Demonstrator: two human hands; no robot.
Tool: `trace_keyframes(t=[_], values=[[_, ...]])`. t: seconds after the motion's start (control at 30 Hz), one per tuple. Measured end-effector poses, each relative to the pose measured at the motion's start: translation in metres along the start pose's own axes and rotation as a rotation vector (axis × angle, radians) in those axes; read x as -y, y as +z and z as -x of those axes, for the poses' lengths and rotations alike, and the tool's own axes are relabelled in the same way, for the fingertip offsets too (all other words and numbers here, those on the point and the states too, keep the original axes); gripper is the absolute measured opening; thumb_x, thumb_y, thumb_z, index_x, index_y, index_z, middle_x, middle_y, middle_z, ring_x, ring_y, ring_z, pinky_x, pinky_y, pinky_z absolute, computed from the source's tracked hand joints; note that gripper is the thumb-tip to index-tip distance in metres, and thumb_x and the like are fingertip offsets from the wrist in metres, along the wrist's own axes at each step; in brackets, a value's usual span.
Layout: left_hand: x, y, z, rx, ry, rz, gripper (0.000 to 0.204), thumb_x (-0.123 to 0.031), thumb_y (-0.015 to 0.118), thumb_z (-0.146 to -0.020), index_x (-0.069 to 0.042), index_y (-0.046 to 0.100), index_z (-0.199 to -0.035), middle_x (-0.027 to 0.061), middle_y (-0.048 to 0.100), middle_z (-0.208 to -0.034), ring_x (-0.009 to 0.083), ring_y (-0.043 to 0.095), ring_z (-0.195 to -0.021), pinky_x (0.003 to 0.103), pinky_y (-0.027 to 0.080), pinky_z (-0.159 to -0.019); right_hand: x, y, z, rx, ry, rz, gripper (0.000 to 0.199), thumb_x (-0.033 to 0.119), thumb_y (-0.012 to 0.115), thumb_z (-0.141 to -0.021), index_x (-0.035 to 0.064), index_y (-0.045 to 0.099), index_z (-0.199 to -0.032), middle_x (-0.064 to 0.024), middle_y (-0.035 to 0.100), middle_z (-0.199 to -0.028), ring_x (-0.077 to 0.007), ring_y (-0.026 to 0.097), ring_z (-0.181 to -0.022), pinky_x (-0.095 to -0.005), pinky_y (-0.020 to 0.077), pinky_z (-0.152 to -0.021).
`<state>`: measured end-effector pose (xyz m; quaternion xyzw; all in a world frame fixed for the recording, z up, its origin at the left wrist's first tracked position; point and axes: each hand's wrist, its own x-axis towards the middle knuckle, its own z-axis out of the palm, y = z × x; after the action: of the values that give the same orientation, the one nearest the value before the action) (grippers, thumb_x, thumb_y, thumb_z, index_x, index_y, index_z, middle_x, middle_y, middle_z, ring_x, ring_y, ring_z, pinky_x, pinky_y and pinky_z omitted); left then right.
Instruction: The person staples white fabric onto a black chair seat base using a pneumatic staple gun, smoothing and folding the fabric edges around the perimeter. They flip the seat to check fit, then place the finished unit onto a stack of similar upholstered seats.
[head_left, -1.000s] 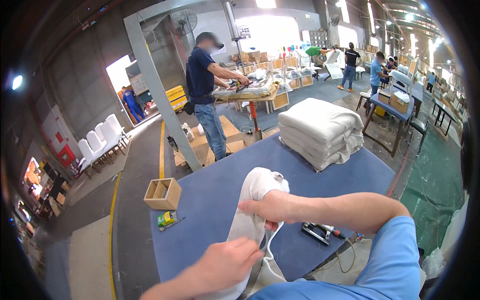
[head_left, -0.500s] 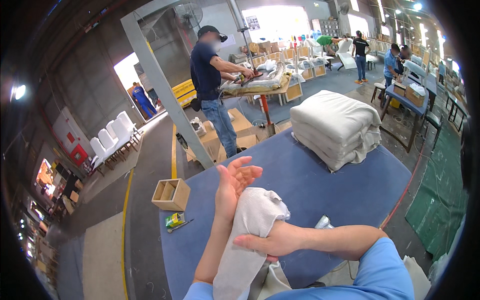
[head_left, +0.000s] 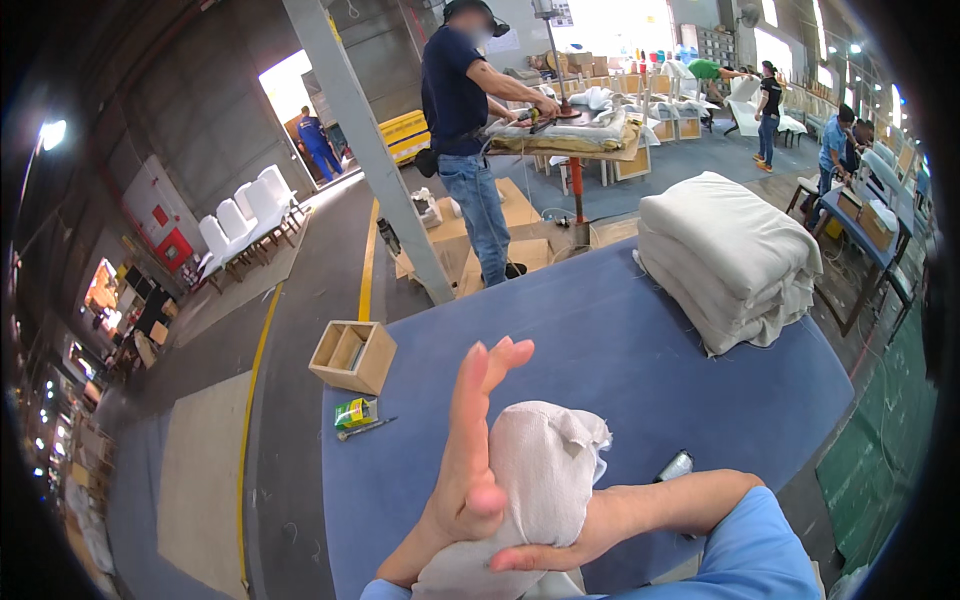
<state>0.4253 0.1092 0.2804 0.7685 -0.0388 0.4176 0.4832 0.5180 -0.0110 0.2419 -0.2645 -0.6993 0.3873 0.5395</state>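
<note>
A light grey cloth-covered piece (head_left: pixel 545 470), rounded at its upper end, is held up in front of me over the blue table (head_left: pixel 590 350). At that end the cloth is gathered, with a frayed edge on the right. My right hand (head_left: pixel 575 535) grips the piece low on its right side, thumb across the front; its other fingers are hidden behind. My left hand (head_left: pixel 470 465) is open along the left side, fingers stretched upward and its thumb side against the cloth. What lies inside the cloth cannot be seen.
Folded pale cloth (head_left: pixel 730 260) is stacked on the far right of the table. On the left edge sit a divided wooden box (head_left: pixel 355 358), a green-yellow packet (head_left: pixel 355 412) and a thin tool (head_left: pixel 368 428). A silvery object (head_left: pixel 675 466) lies near my right forearm. Beyond, a person (head_left: pixel 465 130) works.
My left hand has turned and moved lower along the cloth-covered piece, its fingers now pointing up. The right hand keeps its grip, lower in view. The whole view has shifted.
</note>
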Motion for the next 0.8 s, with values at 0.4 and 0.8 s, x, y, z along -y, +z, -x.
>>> trace_keyframes(t=[0.4,0.8], values=[[0.032,-0.040,-0.007,-0.169,-0.193,0.521,0.093,-0.081,0.017,-0.097,-0.019,0.016,-0.166,0.0278,0.046,-0.151,0.0417,0.040,-0.145,0.057,0.024,-0.121,0.000,0.019,-0.014,0.035,-0.269,0.517,0.024,0.026,0.073,-0.097,0.0032,0.067,-0.094,-0.0123,0.066,-0.085,-0.0296,0.067,-0.081,-0.0410,0.0523,-0.068],[0.003,-0.026,0.007,0.086,-0.371,0.458,0.147,-0.082,0.072,-0.071,-0.017,-0.025,-0.161,0.0327,0.017,-0.166,0.0464,0.021,-0.154,0.057,0.017,-0.123,-0.032,0.015,-0.021,0.009,-0.241,0.352,0.024,0.027,0.070,-0.097,0.0035,0.066,-0.093,-0.0130,0.064,-0.078,-0.0326,0.067,-0.076,-0.0438,0.0518,-0.064]])
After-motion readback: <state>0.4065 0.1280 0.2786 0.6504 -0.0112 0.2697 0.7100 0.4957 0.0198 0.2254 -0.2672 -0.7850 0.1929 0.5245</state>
